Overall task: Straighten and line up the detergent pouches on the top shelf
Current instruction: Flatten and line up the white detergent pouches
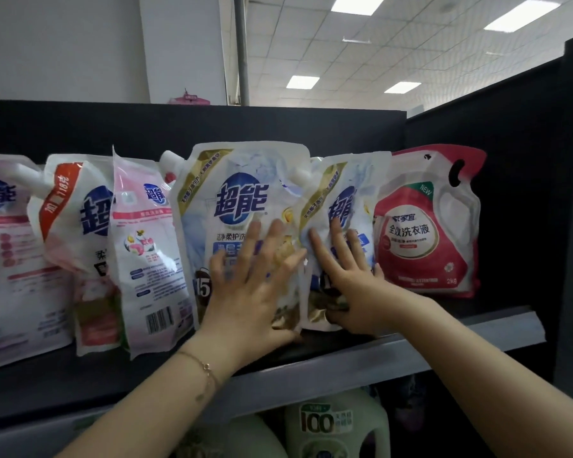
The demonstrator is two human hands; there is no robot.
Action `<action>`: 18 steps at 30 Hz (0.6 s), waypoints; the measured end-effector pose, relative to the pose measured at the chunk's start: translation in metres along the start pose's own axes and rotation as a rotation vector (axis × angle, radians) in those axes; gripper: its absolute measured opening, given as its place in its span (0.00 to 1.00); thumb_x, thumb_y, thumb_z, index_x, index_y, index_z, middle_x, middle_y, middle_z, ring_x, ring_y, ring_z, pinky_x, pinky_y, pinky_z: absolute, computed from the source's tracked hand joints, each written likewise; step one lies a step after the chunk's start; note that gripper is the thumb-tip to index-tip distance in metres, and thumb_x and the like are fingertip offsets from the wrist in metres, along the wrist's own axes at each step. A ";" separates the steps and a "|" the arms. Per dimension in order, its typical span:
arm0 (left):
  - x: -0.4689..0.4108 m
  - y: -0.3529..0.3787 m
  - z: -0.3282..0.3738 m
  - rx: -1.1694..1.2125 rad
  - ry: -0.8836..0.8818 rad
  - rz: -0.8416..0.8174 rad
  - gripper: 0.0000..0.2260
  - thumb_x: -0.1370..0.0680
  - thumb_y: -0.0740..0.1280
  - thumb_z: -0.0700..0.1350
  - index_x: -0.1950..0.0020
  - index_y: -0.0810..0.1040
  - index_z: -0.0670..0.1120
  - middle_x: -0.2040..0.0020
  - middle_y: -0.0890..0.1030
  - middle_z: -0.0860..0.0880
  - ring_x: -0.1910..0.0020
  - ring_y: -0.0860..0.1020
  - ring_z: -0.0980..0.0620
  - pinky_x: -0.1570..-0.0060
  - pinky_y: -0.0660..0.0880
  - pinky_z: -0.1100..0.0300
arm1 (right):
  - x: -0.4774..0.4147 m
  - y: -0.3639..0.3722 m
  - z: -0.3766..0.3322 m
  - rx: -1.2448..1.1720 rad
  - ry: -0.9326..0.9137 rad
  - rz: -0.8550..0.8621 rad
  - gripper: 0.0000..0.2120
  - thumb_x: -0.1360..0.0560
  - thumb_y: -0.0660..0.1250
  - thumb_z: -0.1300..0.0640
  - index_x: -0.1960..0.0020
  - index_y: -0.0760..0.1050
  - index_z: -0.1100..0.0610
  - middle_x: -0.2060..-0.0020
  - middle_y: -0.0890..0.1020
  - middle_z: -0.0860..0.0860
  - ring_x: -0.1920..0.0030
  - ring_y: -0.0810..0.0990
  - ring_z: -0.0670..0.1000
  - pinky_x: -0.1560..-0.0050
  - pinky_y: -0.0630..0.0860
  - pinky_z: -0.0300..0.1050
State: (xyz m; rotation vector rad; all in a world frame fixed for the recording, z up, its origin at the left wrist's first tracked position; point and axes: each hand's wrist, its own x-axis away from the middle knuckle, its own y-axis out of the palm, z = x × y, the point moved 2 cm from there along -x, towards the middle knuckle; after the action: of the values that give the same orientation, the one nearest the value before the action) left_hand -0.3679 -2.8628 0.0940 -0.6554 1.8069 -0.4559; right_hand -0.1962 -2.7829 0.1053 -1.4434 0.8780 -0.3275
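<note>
Top shelf [477, 328], detergent row. Left hand [245, 289], grip spread flat, steadies the larger blue-white pouch [232, 193]. Right hand [348, 285], equally flat, squares the smaller blue-white pouch [344, 190] alongside, thumb possibly tucked beneath.

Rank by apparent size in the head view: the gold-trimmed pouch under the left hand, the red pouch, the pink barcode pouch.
1. gold-trimmed pouch.
Unranked: red pouch and pink barcode pouch look alike; the pink one stands angled.

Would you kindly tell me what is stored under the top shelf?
Under the top shelf stand a pale green jug labelled 100 and part of a second jug; the shelf's edge and a forearm cover the rest.
</note>
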 end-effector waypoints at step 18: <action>-0.032 0.023 -0.009 -0.100 -0.170 -0.330 0.64 0.45 0.62 0.80 0.33 0.18 0.55 0.34 0.16 0.46 0.37 0.18 0.35 0.41 0.30 0.26 | -0.047 0.007 0.020 0.109 0.256 -0.009 0.75 0.49 0.75 0.28 0.37 0.12 0.43 0.36 0.16 0.43 0.30 0.24 0.62 0.37 0.41 0.80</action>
State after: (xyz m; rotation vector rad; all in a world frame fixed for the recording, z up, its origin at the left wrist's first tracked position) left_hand -0.3740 -2.8254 0.1066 -1.0390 1.5728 -0.5144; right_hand -0.2153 -2.7361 0.1117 -1.3230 1.0430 -0.5675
